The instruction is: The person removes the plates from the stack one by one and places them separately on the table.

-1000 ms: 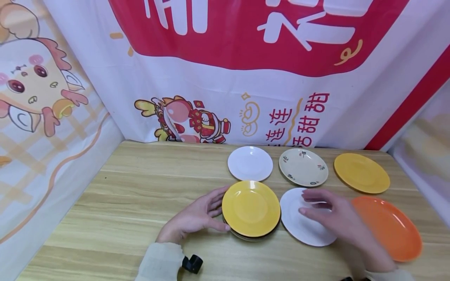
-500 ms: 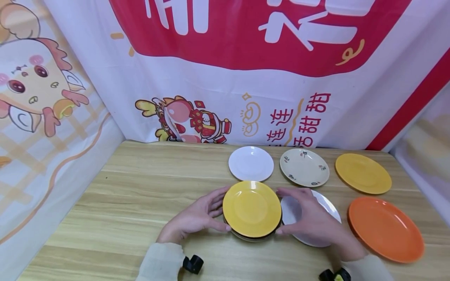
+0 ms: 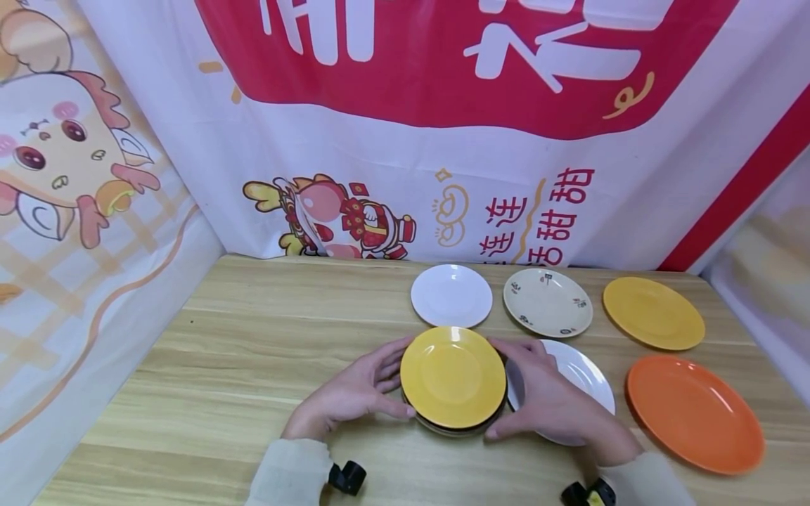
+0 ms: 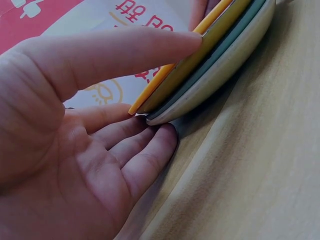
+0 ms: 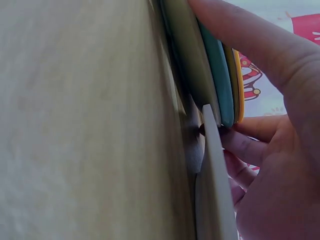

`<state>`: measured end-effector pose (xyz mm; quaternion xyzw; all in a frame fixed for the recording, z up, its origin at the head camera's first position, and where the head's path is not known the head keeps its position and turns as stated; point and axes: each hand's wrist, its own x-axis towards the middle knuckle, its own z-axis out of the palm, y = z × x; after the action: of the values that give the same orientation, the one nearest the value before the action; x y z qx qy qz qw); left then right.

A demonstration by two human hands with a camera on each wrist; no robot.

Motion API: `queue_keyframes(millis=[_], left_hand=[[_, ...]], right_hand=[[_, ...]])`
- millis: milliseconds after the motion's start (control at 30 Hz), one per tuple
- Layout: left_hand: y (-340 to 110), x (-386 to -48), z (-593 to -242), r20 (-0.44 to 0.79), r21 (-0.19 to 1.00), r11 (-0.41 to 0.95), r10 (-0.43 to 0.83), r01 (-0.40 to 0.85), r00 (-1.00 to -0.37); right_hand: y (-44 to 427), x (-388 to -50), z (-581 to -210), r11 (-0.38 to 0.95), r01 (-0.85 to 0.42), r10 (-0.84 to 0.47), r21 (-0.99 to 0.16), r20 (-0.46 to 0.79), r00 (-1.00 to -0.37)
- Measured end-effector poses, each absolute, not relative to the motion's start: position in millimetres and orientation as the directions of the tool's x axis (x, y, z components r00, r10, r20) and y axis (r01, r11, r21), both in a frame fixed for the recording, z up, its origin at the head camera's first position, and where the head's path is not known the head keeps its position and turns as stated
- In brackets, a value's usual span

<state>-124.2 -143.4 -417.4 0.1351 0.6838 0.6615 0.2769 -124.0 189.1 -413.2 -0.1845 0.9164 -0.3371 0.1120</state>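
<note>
A stack of plates stands at the table's front middle, a yellow one on top. In the left wrist view an olive, a green and a cream rim show beneath that yellow plate. My left hand holds the stack's left side, thumb on the rim and fingers bent along its edge. From the right my right hand holds the rim, its thumb at the front and its fingers farther back. Under that hand lies a white plate, partly covered. Some right fingertips are hidden behind the rims in the right wrist view.
Behind the stack lie a smaller white plate, a cream patterned plate and a yellow plate. An orange oval plate sits at the right. A printed cloth hangs along the wooden table's back edge.
My right hand has come left from above the white plate to the right rim of the stack. The left hand and the stack have stayed in place.
</note>
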Motion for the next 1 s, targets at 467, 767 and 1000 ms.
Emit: queue_keyframes(millis=[467, 767, 1000], left_hand=[[-132, -122, -410, -0.254, 0.936, 0.288, 0.159, -0.202, -0.954], [-129, -123, -413, -0.248, 0.928, 0.316, 0.136, -0.196, -0.959], [-132, -122, -414, -0.235, 0.946, 0.262, 0.148, -0.191, -0.961]], right_hand=[[189, -123, -415, 0.696, -0.257, -0.412, -0.67, -0.08, -0.908], [189, -123, -416, 0.692, -0.273, -0.417, -0.668, -0.061, -0.907], [189, -124, -416, 0.705, -0.26, -0.411, -0.66, -0.081, -0.908]])
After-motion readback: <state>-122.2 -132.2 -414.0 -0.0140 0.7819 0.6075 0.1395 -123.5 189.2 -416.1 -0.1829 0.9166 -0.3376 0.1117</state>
